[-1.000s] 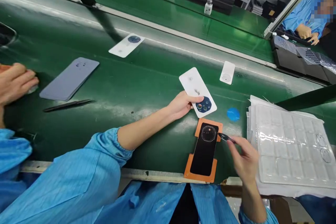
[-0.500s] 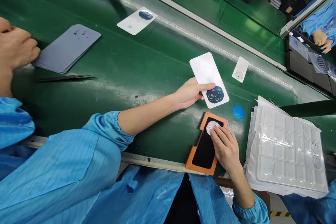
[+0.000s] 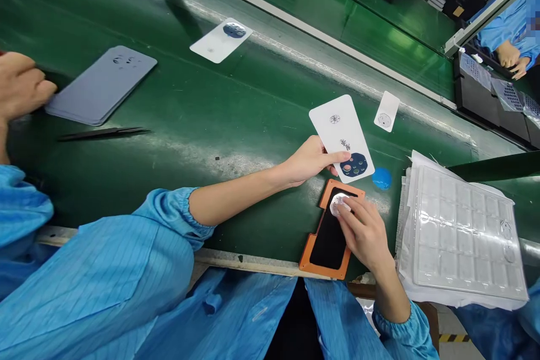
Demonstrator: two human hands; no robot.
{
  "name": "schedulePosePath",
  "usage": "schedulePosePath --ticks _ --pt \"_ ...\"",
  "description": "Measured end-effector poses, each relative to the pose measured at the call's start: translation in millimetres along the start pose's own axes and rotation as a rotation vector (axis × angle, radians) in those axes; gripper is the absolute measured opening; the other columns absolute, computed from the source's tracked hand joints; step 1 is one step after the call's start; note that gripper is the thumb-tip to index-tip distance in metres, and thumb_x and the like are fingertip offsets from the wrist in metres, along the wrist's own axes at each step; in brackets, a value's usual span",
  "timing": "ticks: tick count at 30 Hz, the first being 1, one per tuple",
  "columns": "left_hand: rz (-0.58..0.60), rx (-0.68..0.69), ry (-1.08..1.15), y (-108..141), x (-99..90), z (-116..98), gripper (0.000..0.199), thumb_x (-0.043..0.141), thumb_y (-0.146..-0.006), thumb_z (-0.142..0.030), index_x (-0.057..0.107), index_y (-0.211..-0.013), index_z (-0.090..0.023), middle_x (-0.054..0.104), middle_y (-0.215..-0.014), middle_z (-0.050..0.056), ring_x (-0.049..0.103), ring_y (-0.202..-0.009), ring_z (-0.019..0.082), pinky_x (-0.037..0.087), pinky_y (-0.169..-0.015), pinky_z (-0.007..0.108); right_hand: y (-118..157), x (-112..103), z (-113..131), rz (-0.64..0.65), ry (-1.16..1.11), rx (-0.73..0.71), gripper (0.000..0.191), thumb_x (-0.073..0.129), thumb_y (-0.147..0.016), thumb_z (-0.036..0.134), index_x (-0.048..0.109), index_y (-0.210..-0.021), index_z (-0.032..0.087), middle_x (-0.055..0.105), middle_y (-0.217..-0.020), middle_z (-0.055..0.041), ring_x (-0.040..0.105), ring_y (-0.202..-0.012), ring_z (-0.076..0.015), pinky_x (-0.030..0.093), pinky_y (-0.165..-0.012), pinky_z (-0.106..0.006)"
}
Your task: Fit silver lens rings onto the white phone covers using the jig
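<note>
My left hand (image 3: 314, 160) grips a white phone back cover (image 3: 342, 126) by its lower left edge, thumb on top. The cover has a dark blue camera patch (image 3: 355, 165) at its lower end and small dark printed marks above it. Below it, an orange fixture (image 3: 307, 253) with a black inner pad (image 3: 327, 244) lies at the bench's near edge. A shiny, round, lens-cover-like piece (image 3: 337, 202) is at the pad's upper end, and my right hand (image 3: 366, 230) has its fingertips closed on the piece's right side. Whether the piece is raised off the pad is hard to tell.
To the right sit clear compartment trays (image 3: 464, 236) on white sheets. A blue disc (image 3: 382, 178), a small white card (image 3: 387, 109) and another white cover (image 3: 215, 45) lie on the green bench. Leftward are tweezers (image 3: 105, 133), stacked grey covers (image 3: 99, 87) and a co-worker's hand (image 3: 23, 84).
The white cover in my left hand has shifted slightly down and right and tilted, and its printed marks now show. My right fingers have moved slightly on the shiny piece, which now glints.
</note>
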State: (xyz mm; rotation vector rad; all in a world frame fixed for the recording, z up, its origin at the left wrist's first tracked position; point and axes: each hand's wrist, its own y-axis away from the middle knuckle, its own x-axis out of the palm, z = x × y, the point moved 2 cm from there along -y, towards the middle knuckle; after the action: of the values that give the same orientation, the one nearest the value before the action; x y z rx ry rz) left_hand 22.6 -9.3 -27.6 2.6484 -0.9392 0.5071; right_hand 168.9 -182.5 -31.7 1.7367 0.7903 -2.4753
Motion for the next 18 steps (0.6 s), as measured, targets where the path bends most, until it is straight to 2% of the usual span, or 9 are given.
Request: schedulePosePath --ticks 4,8,11,14,16,18 --pt "0.013 0.01 -0.002 0 -1.1 -2 0.035 0.085 -0.078 -0.033 0.074 -0.099 -0.007 0.077 -0.096 0.014 0.072 -0.081 0.021 0.057 -0.058 0.023 9 11 -5 0.061 0.024 0.007 0.03 0.061 -0.095 0.009 0.068 -0.122 0.021 0.074 -0.119 -0.0115 0.069 -0.116 -0.0266 0.059 -0.096 -0.045" --pt "0.012 0.026 -0.008 -1 0.7 -1 0.036 0.084 -0.079 -0.033 0.073 -0.101 -0.007 0.077 -0.098 0.014 0.072 -0.08 0.021 0.058 -0.06 0.025 9 4 -7 0.045 -0.038 0.006 0.028 0.062 -0.095 0.011 0.069 -0.119 0.023 0.075 -0.119 -0.0103 0.07 -0.116 -0.0266 0.059 -0.098 -0.047" --pt "0.001 0.087 -0.052 2 5.9 3 0.041 0.081 -0.081 -0.043 0.073 -0.101 -0.008 0.077 -0.099 0.014 0.071 -0.079 0.019 0.059 -0.064 0.025 -6 -10 -2 -0.131 -0.127 0.123 0.023 0.062 -0.095 0.012 0.071 -0.113 0.023 0.076 -0.109 -0.0089 0.074 -0.103 -0.0232 0.062 -0.09 -0.041" --pt "0.034 0.158 -0.124 10 14.9 11 0.05 0.068 -0.09 -0.056 0.074 -0.104 -0.008 0.077 -0.103 0.013 0.071 -0.078 0.018 0.06 -0.07 0.027 -26 -18 1 -0.371 -0.186 0.391 0.012 0.062 -0.097 0.02 0.07 -0.105 0.022 0.075 -0.097 -0.0063 0.073 -0.089 -0.0196 0.063 -0.078 -0.035" --pt "0.068 0.212 -0.206 17 20.7 16 0.051 0.058 -0.096 -0.057 0.075 -0.106 -0.01 0.077 -0.107 0.012 0.073 -0.087 0.02 0.061 -0.08 0.031 -39 -15 0 -0.457 -0.209 0.519 0.009 0.064 -0.097 0.027 0.07 -0.098 0.021 0.073 -0.093 -0.005 0.072 -0.085 -0.0186 0.062 -0.075 -0.034" --pt "0.079 0.263 -0.313 24 24.2 21 0.048 0.052 -0.1 -0.054 0.076 -0.106 -0.013 0.077 -0.109 0.01 0.073 -0.098 0.022 0.059 -0.091 0.033 -48 -10 -2 -0.499 -0.225 0.568 0.011 0.066 -0.095 0.03 0.069 -0.092 0.02 0.072 -0.089 -0.0042 0.07 -0.083 -0.0179 0.061 -0.075 -0.034"
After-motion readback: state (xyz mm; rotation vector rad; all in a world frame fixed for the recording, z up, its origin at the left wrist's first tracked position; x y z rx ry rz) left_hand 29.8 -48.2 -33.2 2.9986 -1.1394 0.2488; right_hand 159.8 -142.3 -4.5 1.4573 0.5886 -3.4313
